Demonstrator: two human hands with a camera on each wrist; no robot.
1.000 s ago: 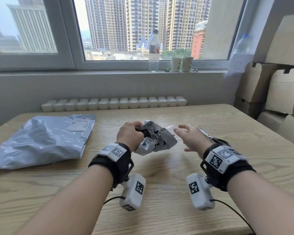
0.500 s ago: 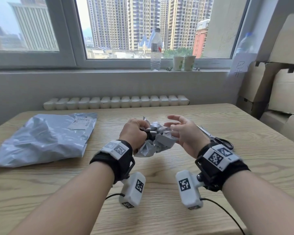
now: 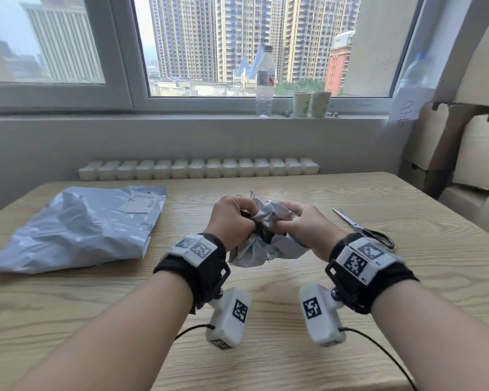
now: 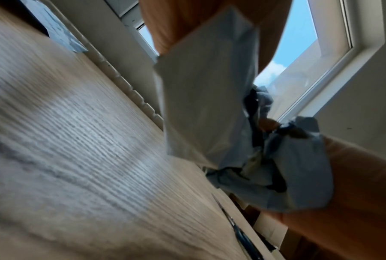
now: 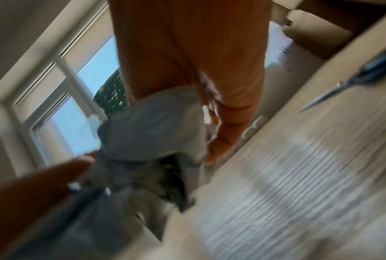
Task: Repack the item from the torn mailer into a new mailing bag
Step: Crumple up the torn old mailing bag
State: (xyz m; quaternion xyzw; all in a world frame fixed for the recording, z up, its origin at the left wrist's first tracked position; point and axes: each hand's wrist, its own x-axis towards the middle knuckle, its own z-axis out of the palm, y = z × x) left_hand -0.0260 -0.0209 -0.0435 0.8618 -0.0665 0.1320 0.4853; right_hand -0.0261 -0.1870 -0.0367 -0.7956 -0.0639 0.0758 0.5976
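Both hands hold a crumpled grey mailer (image 3: 263,230) above the middle of the wooden table (image 3: 350,292). My left hand (image 3: 232,218) grips its left side, fingers curled into the folds. My right hand (image 3: 299,224) grips its right side. The bag's black inner lining shows between the hands. In the left wrist view the crumpled mailer (image 4: 209,105) hangs from the fingers; in the blurred right wrist view the crumpled mailer (image 5: 151,133) also shows. A second grey mailer (image 3: 79,227), full and with a white label, lies flat at the left. Its contents are hidden.
Scissors (image 3: 362,228) lie on the table right of my right hand. A water bottle (image 3: 265,80) and two paper cups (image 3: 311,104) stand on the windowsill. Cardboard boxes (image 3: 469,153) are stacked at the right. A white radiator (image 3: 198,167) runs behind the table.
My right hand moved left from open in the air and took hold of the crumpled mailer. Both hands now squeeze it closer together.
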